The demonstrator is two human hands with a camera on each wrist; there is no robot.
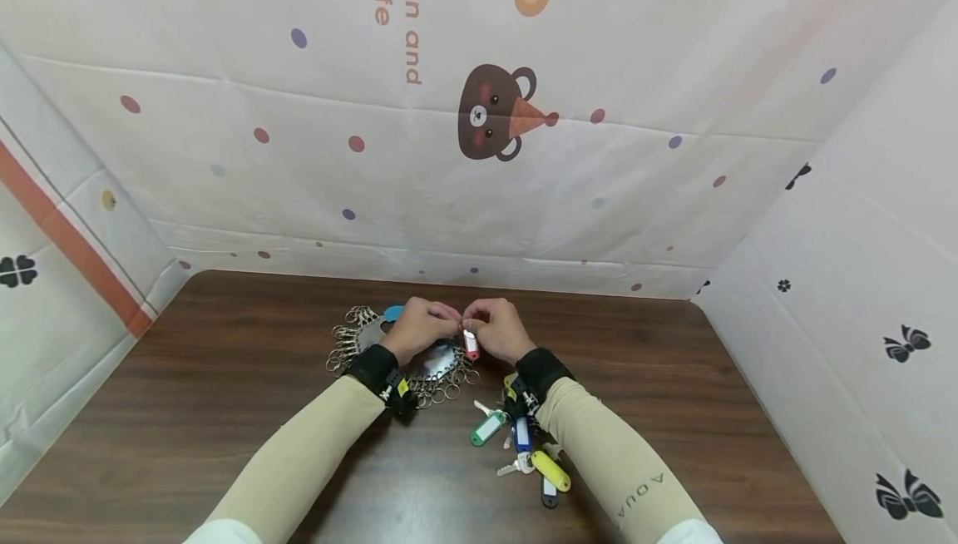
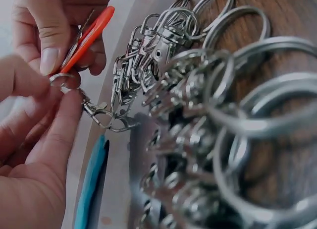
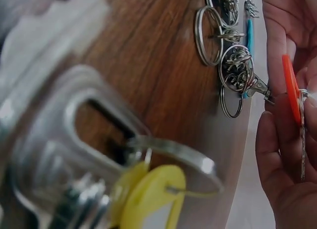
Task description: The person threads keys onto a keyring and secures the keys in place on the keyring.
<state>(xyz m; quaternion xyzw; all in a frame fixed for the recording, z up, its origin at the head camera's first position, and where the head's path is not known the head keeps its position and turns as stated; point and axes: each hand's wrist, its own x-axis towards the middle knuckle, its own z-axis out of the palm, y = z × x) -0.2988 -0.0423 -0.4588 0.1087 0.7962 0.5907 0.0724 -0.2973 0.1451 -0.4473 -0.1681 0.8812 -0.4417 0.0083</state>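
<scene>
My left hand (image 1: pixel 425 326) pinches a small split ring (image 2: pixel 60 76) on a swivel clasp (image 2: pixel 96 112) at the edge of a round metal key rack. My right hand (image 1: pixel 500 329) holds a red key tag (image 1: pixel 471 344) with a key (image 3: pixel 303 140) beside it. Both hands' fingertips meet at the ring, and they partly hide it. The key rack (image 1: pixel 370 333) lies under and around my left hand, with many clasps and rings hanging from its rim. A blue tag (image 1: pixel 392 313) sits at its far side.
Near my right wrist lies a cluster of keys with a green tag (image 1: pixel 488 427), a blue tag (image 1: pixel 522 434), a yellow tag (image 1: pixel 550 471) and a black tag (image 1: pixel 550 492). The brown wooden table (image 1: pixel 224 394) meets patterned sheet walls (image 1: pixel 419 195) at the back and sides.
</scene>
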